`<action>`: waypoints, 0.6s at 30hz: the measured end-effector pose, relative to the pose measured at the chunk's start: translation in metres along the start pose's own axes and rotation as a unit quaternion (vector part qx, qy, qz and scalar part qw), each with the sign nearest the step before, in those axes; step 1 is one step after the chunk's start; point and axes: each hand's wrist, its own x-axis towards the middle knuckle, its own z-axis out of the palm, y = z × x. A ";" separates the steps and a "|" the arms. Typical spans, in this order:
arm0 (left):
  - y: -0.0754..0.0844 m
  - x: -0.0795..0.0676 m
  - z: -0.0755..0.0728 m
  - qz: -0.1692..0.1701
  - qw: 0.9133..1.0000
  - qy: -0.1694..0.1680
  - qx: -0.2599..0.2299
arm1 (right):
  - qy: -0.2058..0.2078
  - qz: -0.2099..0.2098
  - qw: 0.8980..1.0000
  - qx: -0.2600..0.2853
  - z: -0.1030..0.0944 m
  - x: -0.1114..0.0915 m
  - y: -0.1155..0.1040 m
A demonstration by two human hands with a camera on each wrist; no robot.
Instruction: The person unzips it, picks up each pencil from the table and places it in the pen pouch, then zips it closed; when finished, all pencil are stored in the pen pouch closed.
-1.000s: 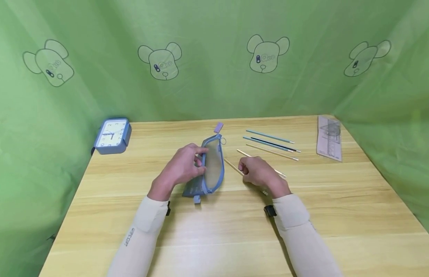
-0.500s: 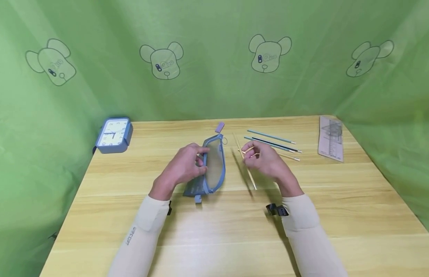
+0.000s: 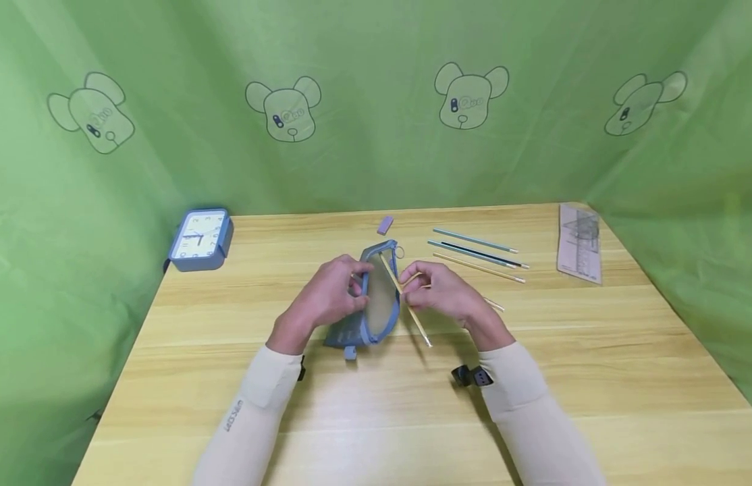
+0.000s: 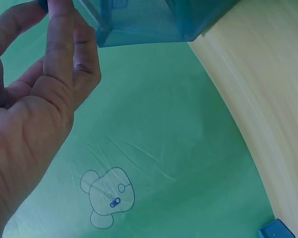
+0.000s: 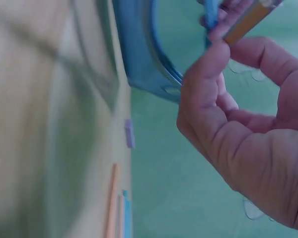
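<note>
A blue mesh zip pencil case [image 3: 344, 331] lies unzipped near the table's middle. My left hand [image 3: 327, 293] pinches the near rim of its opening between thumb and fingers. Between the thumb and fingertips of my right hand [image 3: 443, 291] is a yellow pencil [image 3: 420, 327]. It slants over the case's mouth, far tip above the opening and white-ended tail toward me. The right wrist view also has the pencil [image 5: 248, 22] in the fingertips beside the case [image 5: 139, 44]. In the left wrist view the case [image 4: 144, 25] shows only partly.
Several pencils lie to the right, with blue [image 3: 475, 239] and yellow [image 3: 478, 266] ones among them. A purple eraser [image 3: 385, 225] is behind the case. Far right lies a packaged ruler set [image 3: 579, 243]; a blue clock [image 3: 200, 239] stands at the left. Green curtain [image 3: 376, 155] surrounds the table.
My right hand has picked the yellow pencil up off the table and carried it left to the case's opening. The left hand keeps its grip, shifting slightly right with the case.
</note>
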 end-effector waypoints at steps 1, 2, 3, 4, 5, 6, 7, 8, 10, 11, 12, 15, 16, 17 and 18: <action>0.001 0.000 0.001 0.002 1.000 -0.003 0.003 | 0.007 0.004 1.000 0.004 0.002 0.002 0.002; 0.003 0.000 0.002 0.005 1.000 -0.004 0.005 | 0.014 0.008 1.000 0.008 0.005 0.004 0.003; 0.004 0.000 0.004 0.006 1.000 -0.007 0.004 | 0.023 0.013 1.000 0.013 0.007 0.006 0.005; 0.005 0.001 0.005 0.006 1.000 -0.009 0.005 | 0.031 0.018 0.999 0.019 0.009 0.008 0.007; 0.006 0.001 0.006 0.006 1.000 -0.011 0.006 | 0.040 0.021 0.999 0.024 0.011 0.010 0.009; 0.008 0.001 0.008 0.007 1.000 -0.013 0.007 | 0.048 0.024 0.998 0.031 0.013 0.011 0.010; 0.009 0.001 0.009 0.009 1.000 -0.015 0.010 | 0.056 0.027 0.997 0.038 0.015 0.013 0.011; 0.010 0.002 0.011 0.011 1.000 -0.017 0.012 | 0.065 0.028 0.996 0.047 0.017 0.014 0.012; 0.011 0.003 0.015 0.017 1.000 -0.022 0.014 | 0.080 0.029 0.994 0.064 0.020 0.016 0.014; 0.012 0.003 0.017 0.022 0.999 -0.023 0.017 | 0.087 0.028 0.993 0.073 0.022 0.017 0.014; 0.013 0.004 0.018 0.025 0.999 -0.024 0.017 | 0.095 0.028 0.992 0.082 0.024 0.018 0.014; 0.014 0.005 0.023 0.034 0.999 -0.021 0.016 | 0.110 0.025 0.988 0.107 0.030 0.021 0.015; 0.014 0.005 0.024 0.036 0.999 -0.018 0.016 | 0.115 0.023 0.987 0.113 0.032 0.022 0.015; 0.013 0.006 0.025 0.037 0.999 -0.015 0.015 | 0.119 0.021 0.985 0.119 0.034 0.022 0.015; 0.013 0.006 0.026 0.037 0.999 -0.012 0.013 | 0.122 0.020 0.984 0.125 0.036 0.023 0.015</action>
